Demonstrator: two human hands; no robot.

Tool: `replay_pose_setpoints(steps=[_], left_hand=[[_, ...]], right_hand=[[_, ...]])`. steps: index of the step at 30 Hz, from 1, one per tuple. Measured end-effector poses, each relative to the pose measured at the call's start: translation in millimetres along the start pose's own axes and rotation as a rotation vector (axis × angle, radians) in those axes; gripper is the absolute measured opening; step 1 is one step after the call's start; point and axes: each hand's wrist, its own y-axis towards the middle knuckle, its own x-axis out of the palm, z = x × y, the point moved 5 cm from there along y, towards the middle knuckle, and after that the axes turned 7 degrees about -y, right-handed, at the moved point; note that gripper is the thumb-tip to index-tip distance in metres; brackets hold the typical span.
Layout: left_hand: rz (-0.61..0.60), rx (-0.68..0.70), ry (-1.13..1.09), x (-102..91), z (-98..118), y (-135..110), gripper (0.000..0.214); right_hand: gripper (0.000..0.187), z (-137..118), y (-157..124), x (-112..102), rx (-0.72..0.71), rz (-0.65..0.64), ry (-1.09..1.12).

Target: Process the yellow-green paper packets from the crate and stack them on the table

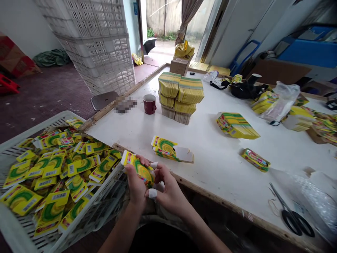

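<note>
Both my hands hold one small yellow-and-green carton (139,169) at the near table edge. My left hand (135,186) wraps it from below and the left. My right hand (167,189), with white tape on two fingertips, pinches its right end. Just beyond on the white table (210,154) lies a short pile of flat cartons (168,149) with a white flap showing. A white plastic crate (15,146) at my left is filled with several folded cartons (52,175).
A tall stack of flat cartons (180,96) stands mid-table beside a dark red mug (149,104). Another bundle (237,125) and a single carton (255,160) lie right. Scissors (292,216) rest at the near right. Stacked white crates (100,42) rise behind.
</note>
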Motion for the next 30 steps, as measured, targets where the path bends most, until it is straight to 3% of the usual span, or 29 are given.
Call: replay_pose_setpoints(steps=[3,7,9,11,13,15,17,18,20,22,24,27,30], left_hand=[[-0.047,-0.054,0.145,-7.5,-6,0,0.068],[-0.018,-0.011,0.270,-28.4,-4,2,0.037],[-0.034,-0.045,0.337,-35.4,3,6,0.030],[-0.187,-0.079,0.414,-32.5,17,11,0.041],[-0.400,-0.071,0.530,-22.9,34,12,0.065],[-0.575,-0.075,0.743,-12.6,44,9,0.091],[-0.684,-0.155,1.013,-6.0,37,2,0.101],[-0.711,-0.207,1.113,-4.0,29,-3,0.097],[-0.683,-0.263,1.164,-0.9,13,-11,0.079],[-0.557,-0.220,1.096,-0.3,1,-15,0.071],[-0.425,-0.157,1.036,-4.1,-5,-16,0.074],[-0.342,-0.091,1.097,-12.6,-4,-14,0.077],[-0.381,-0.010,1.285,-18.3,0,-12,0.082]], right_hand=[[0.045,5,7,-12,0.000,0.061,-0.030],[0.013,-2,9,-38,-0.149,0.183,-0.236],[0.012,-9,6,-51,-0.256,0.243,-0.393],[0.026,-17,1,-60,-0.363,0.253,-0.568],[0.034,-25,-4,-64,-0.462,0.197,-0.782],[0.031,-32,-7,-60,-0.548,0.086,-0.969],[0.023,-38,-10,-52,-0.639,-0.009,-1.041],[0.021,-40,-12,-48,-0.681,-0.014,-1.038],[0.020,-41,-17,-42,-0.732,0.126,-0.973],[0.029,-34,-24,-38,-0.711,0.362,-0.856],[0.041,-20,-32,-31,-0.640,0.512,-0.721],[0.042,-1,-36,-22,-0.498,0.501,-0.424],[0.031,6,-24,-37,-0.265,0.467,-0.034]])
